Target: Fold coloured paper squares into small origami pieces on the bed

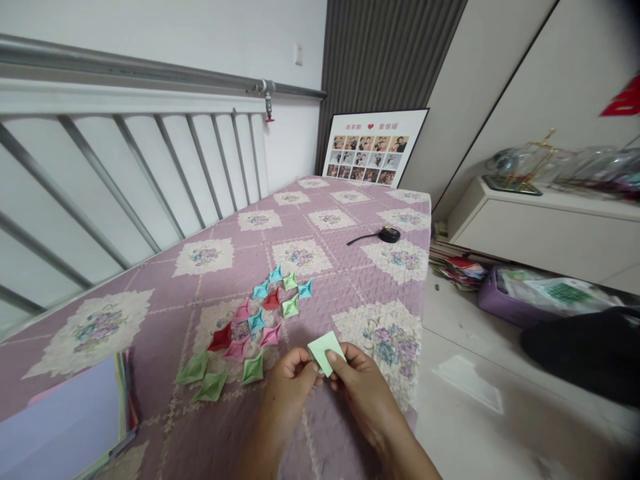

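A light green folded paper square (326,348) is held between both of my hands, above the front part of the cloth-covered table. My left hand (295,377) has its thumb and fingers closed at the paper's lower left edge. On the other side, my right hand (354,373) grips the paper, its thumb lying over the front face. Just beyond and to the left lie several small folded paper pieces, among them a green one (253,368), a red one (220,337), a pink one (271,335) and a blue one (256,322).
A stack of coloured paper (70,413) lies at the front left. Farther back on the purple flowered tablecloth (330,260) sits a black tape measure (389,234). A framed photo board (373,147) leans behind the table. On the floor at right stands a purple bin (493,293).
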Motion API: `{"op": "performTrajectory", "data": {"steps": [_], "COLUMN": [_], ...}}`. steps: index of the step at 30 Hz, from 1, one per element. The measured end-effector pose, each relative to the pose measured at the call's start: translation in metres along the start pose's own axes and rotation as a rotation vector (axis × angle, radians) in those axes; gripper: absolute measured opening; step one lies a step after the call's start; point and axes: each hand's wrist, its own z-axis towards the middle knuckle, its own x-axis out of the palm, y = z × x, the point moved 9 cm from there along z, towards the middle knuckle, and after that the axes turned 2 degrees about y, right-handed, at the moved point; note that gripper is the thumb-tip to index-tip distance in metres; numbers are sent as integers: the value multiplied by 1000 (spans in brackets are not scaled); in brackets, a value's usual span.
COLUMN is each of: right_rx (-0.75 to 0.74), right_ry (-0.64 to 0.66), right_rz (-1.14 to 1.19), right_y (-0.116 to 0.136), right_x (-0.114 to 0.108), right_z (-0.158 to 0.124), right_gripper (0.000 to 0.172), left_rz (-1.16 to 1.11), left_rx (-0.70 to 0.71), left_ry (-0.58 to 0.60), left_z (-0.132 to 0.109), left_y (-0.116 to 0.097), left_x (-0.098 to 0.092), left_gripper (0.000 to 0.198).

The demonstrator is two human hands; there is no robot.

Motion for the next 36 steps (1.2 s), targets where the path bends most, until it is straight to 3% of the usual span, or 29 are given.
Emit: {"op": "performTrajectory", "data": {"steps": [9,17,36], "right_rx": [-7,-37,-11], "right_ry": [57,-51,-42], "right_rz": [-72,-134,-114], "right_y": [2,4,2], "right_x": [7,-4,-1], "right_z": [-2,0,-2], "right_gripper": [34,33,33], "left_rz": [56,125,117], "left_rx": [73,61,69], "left_ry": [-40,1,-10], "left_z": [0,-3,0], "left_y": [-6,-5,0], "left_x": [-3,-2,-1], "left_gripper": [21,23,11]}}
